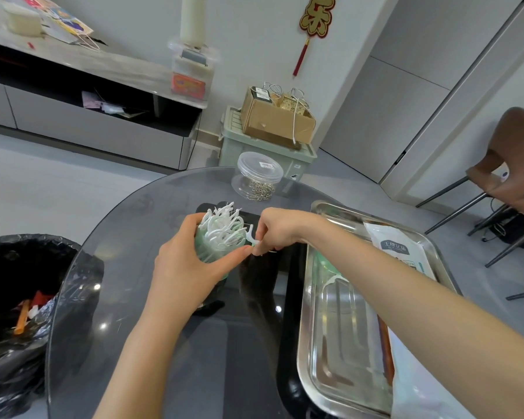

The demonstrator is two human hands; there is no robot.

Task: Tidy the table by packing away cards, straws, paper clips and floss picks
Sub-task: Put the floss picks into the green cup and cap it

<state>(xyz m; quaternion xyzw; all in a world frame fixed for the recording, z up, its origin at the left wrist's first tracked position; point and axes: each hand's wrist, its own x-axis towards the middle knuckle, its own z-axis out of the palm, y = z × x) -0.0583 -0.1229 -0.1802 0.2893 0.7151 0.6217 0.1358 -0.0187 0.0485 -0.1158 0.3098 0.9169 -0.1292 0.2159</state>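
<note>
Over a glass surface (121, 252), the left hand (188, 264) grips a green tub (208, 252) crammed with floss picks (221, 225), steadying it while the right hand (280, 228) pinches one more pick (250, 235) at its rim.

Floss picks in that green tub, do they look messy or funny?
Yes. The white plastic floss picks bristle from the top of the translucent green tub at all angles, not tucked inside. The left hand grips the tub; the right hand pinches one pick at its rim.
</note>
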